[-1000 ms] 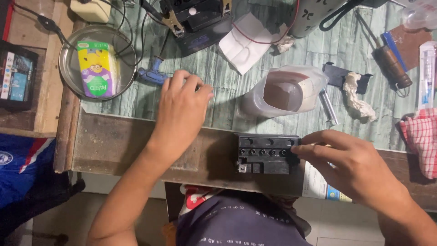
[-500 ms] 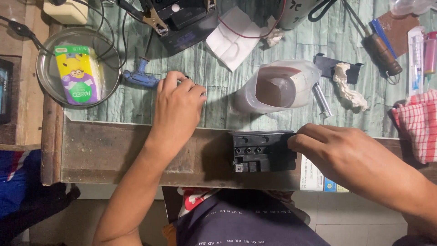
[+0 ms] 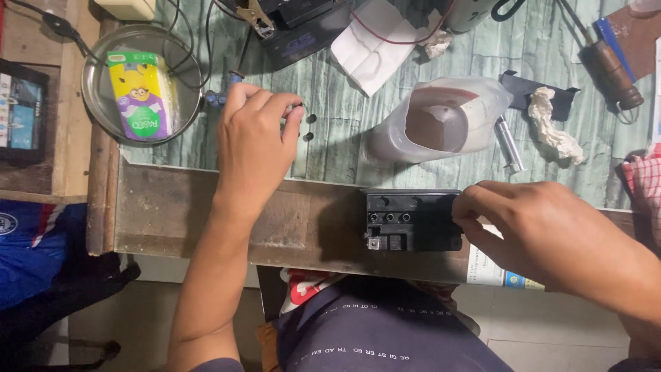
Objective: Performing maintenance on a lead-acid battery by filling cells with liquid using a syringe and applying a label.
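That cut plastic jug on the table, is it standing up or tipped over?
Tipped over: the plastic jug lies on its side, its cut opening facing the camera, brownish inside.

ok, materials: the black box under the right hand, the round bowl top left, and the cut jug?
Black box: looks like moulded matte plastic, with ribbed edges and round ports; the right hand grips its end.
Round bowl: metal, likely steel, with a shiny reflective rim.
Cut jug: translucent whitish plastic; brown contents show through.

Workbench (image 3: 206, 213) carrying clutter.
Lying on it: a black battery (image 3: 412, 220), cut plastic jug (image 3: 441, 120), steel bowl (image 3: 103, 103), white paper (image 3: 372, 48), metal cylinder (image 3: 510, 143), rag (image 3: 554, 127).
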